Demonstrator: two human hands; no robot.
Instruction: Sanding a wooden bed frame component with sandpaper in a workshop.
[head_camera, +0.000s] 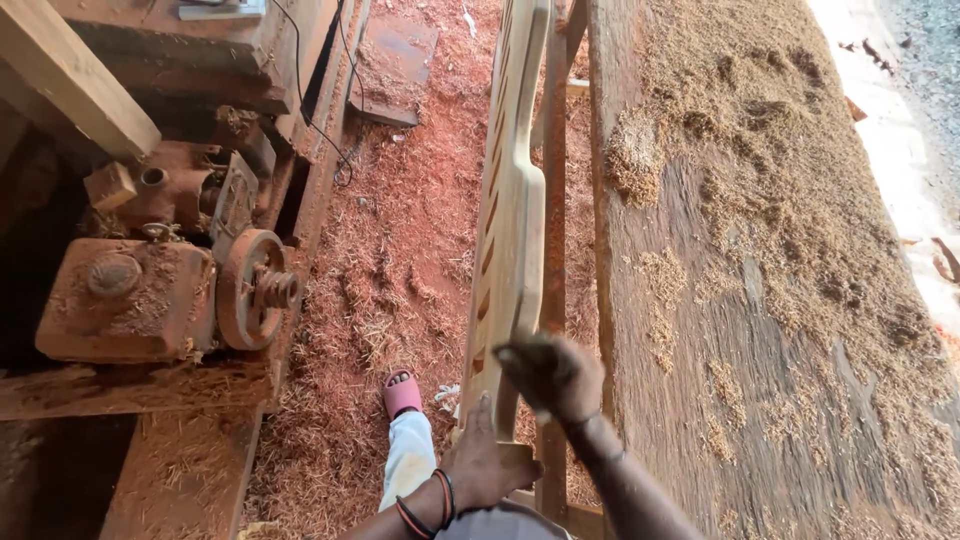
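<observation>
both hands' (490, 465) (553, 377) fingers grip the slotted board (510, 200) beside the bench (760, 300) edge.

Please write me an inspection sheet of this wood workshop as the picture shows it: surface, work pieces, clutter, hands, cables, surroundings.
Surface: long rough wooden workbench, on the right, strewn with pale sawdust.
Work piece: pale carved wooden panel with slanted slots, standing on edge beside the workbench.
Clutter: reddish wood shavings cover the floor; pale sawdust heaps on the bench.
Hands: left hand grips the panel's lower end; right hand is on its near edge, blurred.
Cables: thin black cable runs down by the machine.
Surroundings: dust-coated reddish motor with a pulley wheel on the left; pink sandal on the floor.
</observation>
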